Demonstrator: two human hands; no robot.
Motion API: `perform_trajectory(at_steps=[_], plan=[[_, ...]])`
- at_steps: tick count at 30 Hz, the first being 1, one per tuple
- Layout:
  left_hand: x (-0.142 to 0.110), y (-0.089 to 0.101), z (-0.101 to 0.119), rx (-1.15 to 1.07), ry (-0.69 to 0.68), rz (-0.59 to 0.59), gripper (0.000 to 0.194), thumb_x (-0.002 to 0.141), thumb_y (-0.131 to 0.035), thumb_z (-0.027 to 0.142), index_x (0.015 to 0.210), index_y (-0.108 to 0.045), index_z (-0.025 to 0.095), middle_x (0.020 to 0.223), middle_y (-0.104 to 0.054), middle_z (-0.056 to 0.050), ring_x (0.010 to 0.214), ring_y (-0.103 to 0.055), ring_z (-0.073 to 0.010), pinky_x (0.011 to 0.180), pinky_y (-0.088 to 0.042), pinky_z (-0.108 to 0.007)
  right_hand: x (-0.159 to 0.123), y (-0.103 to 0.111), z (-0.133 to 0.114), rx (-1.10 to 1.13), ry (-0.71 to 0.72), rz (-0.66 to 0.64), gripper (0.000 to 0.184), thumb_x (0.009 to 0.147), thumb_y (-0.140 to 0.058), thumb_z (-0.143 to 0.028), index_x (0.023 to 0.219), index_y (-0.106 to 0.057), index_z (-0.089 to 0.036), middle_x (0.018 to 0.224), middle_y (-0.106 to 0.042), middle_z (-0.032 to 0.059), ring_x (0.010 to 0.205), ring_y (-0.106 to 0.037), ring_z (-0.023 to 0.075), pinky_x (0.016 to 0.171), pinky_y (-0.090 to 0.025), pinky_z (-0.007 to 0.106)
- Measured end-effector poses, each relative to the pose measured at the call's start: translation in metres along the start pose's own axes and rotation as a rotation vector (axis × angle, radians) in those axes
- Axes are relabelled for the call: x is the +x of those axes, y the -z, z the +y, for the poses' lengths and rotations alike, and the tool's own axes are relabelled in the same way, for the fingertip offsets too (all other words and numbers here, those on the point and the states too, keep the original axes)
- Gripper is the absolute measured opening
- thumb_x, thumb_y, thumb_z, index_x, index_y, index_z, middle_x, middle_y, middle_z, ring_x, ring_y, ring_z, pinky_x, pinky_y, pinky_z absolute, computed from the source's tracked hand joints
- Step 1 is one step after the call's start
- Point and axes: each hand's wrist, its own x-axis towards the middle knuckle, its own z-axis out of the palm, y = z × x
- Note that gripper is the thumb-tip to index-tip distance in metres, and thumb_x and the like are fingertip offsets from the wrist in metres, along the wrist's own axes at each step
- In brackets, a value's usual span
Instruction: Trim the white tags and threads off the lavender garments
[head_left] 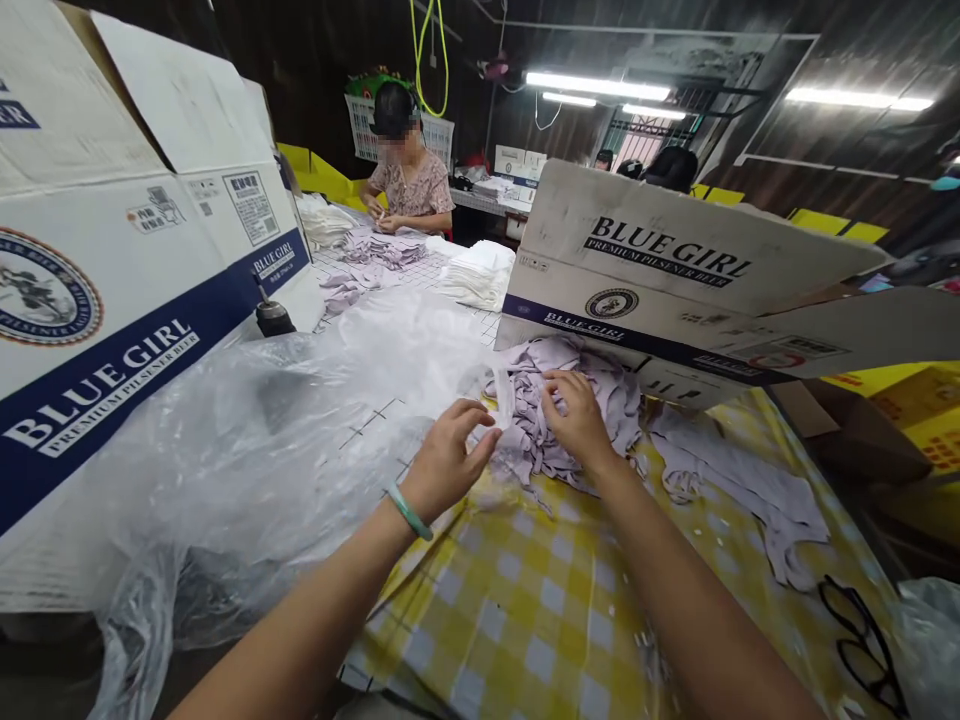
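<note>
A heap of pale lilac garments (536, 385) with thin straps lies on the table against a carton. My right hand (577, 415) is at the front of this heap, fingers curved, with a gap between thumb and forefinger. My left hand (450, 455), a green bangle at its wrist, hovers at the edge of a large clear plastic bag (277, 420). Its fingers are bent and parted from the thumb, and no hold on the bag shows. The bag's rim reaches the heap between both hands. To the right, a single lilac garment (739, 470) lies spread out.
Printed cartons stand at left (172, 250) and right (645, 270). A yellow checked cloth (517, 600) covers the near table, with eyeglasses (859, 640) at its right edge. Farther off are stacked white garments (480, 272) and a seated person (416, 185) handling fabric.
</note>
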Motion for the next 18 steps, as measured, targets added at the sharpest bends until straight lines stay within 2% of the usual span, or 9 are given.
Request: perform_trajectory(at_steps=[2,5,6,8,10,12,14,16,18], plan=[[-0.010,-0.013,0.017,-0.134,-0.005,-0.075,0.018,0.093,-0.050,0.029,0.089,-0.065,0.018,0.095,-0.065,-0.008,0.089,-0.063,-0.0179,0.083,-0.052,-0.032,0.001,-0.005,-0.003,-0.020,-0.004,-0.082,0.022,0.090,-0.047,-0.024,0.098,-0.067,-0.019,0.130,-0.058,0.0127,0.125,-0.047,0.0281,0.107,-0.036,0.045],[-0.025,-0.025,0.034,-0.212,-0.042,-0.143,0.017,0.093,-0.050,0.027,0.091,-0.064,0.017,0.096,-0.066,-0.009,0.092,-0.062,-0.0188,0.086,-0.050,-0.034,0.020,-0.015,0.008,-0.105,-0.169,-0.187,0.025,0.085,-0.055,-0.022,0.104,-0.070,-0.015,0.145,-0.047,0.0144,0.139,-0.031,0.0375,0.112,-0.026,0.058],[-0.029,-0.026,0.037,-0.234,-0.051,-0.159,0.018,0.092,-0.051,0.028,0.093,-0.064,0.017,0.099,-0.066,-0.009,0.095,-0.062,-0.0194,0.088,-0.050,-0.034,0.028,-0.016,0.011,-0.105,-0.215,-0.202,0.027,0.086,-0.054,-0.021,0.107,-0.070,-0.014,0.143,-0.049,0.0158,0.139,-0.032,0.0388,0.112,-0.024,0.061],[-0.035,-0.025,0.039,-0.299,-0.001,-0.200,0.020,0.092,-0.052,0.032,0.094,-0.066,0.017,0.098,-0.067,-0.010,0.094,-0.062,-0.0202,0.087,-0.049,-0.035,0.036,-0.008,0.011,-0.082,-0.253,-0.192,0.031,0.091,-0.046,-0.020,0.110,-0.069,-0.012,0.133,-0.059,0.0167,0.134,-0.042,0.0352,0.113,-0.023,0.061],[-0.039,-0.023,0.038,-0.447,0.169,-0.253,0.027,0.092,-0.053,0.039,0.093,-0.068,0.016,0.096,-0.068,-0.009,0.092,-0.062,-0.0206,0.085,-0.049,-0.035,0.026,0.010,-0.002,-0.024,-0.217,-0.143,0.036,0.096,-0.037,-0.022,0.110,-0.070,-0.015,0.124,-0.066,0.0136,0.126,-0.052,0.0281,0.116,-0.025,0.055],[-0.042,-0.022,0.034,-0.717,0.393,-0.286,0.035,0.092,-0.051,0.047,0.099,-0.068,0.017,0.102,-0.068,-0.010,0.098,-0.063,-0.0213,0.086,-0.050,-0.035,-0.007,0.032,-0.031,0.133,-0.138,-0.078,0.037,0.098,-0.035,-0.026,0.109,-0.070,-0.020,0.120,-0.068,0.0093,0.121,-0.058,0.0239,0.117,-0.027,0.050],[-0.049,-0.023,0.029,-1.009,0.564,-0.283,0.042,0.091,-0.049,0.054,0.108,-0.065,0.019,0.112,-0.067,-0.009,0.103,-0.062,-0.0215,0.087,-0.051,-0.034,-0.055,0.049,-0.071,0.378,-0.039,-0.055,0.033,0.097,-0.040,-0.025,0.111,-0.070,-0.026,0.115,-0.070,0.0061,0.116,-0.061,0.0231,0.118,-0.028,0.051],[-0.059,-0.026,0.020,-1.153,0.653,-0.267,0.043,0.087,-0.056,0.053,0.114,-0.061,0.021,0.110,-0.067,-0.007,0.096,-0.064,-0.0194,0.082,-0.052,-0.031,-0.107,0.057,-0.113,0.580,0.057,-0.183,0.033,0.094,-0.045,-0.018,0.116,-0.066,-0.031,0.113,-0.071,0.0038,0.112,-0.063,0.0218,0.116,-0.035,0.050],[-0.073,-0.028,0.011,-1.107,0.713,-0.277,0.046,0.078,-0.069,0.048,0.113,-0.060,0.020,0.098,-0.069,-0.004,0.082,-0.064,-0.0165,0.075,-0.052,-0.028,-0.150,0.057,-0.145,0.713,0.107,-0.316,0.035,0.092,-0.049,-0.016,0.121,-0.063,-0.031,0.114,-0.071,0.0036,0.112,-0.064,0.0204,0.111,-0.042,0.046]])
